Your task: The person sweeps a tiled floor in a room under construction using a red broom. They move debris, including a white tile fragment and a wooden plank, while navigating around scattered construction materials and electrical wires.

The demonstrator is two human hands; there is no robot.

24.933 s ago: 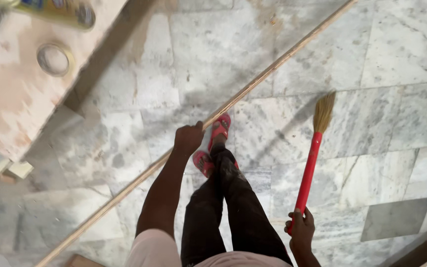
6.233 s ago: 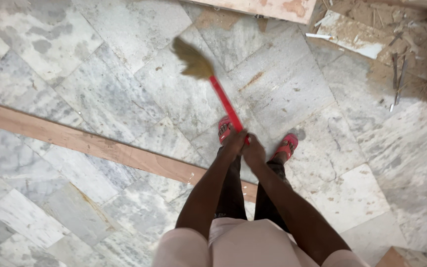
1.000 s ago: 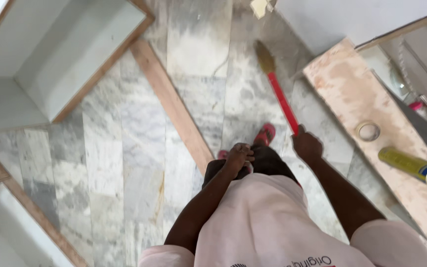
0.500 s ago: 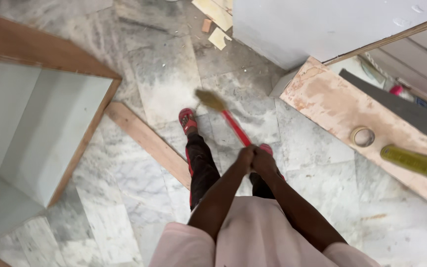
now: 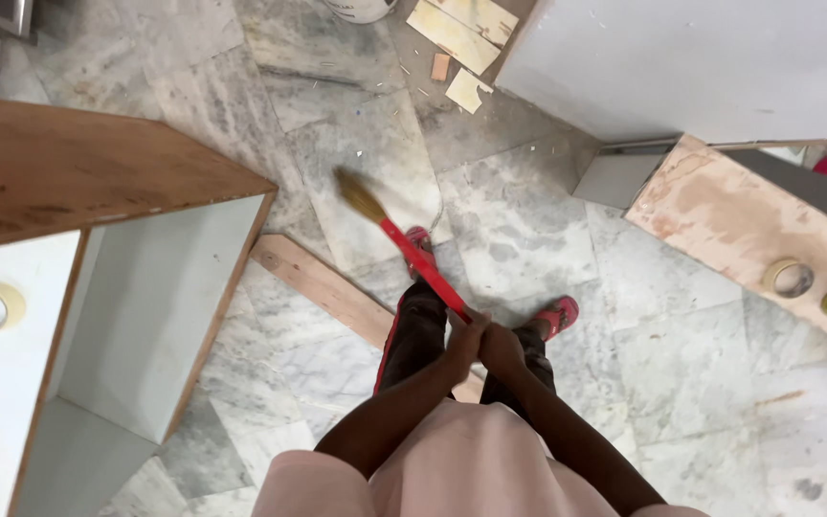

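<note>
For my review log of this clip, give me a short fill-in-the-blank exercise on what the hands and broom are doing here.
1. The left hand and the right hand both grip the broom by its ____ handle.
2. The broom's bristle head rests on the ____ floor.
3. A long ____ plank lies on the floor beside the open cabinet.
4. A roll of tape lies on the board to the person's ____.

Missing words: red; marble; wooden; right

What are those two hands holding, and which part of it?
Both the left hand and the right hand grip a broom at the top end of its red handle; its straw head points down toward the marble floor.
</note>
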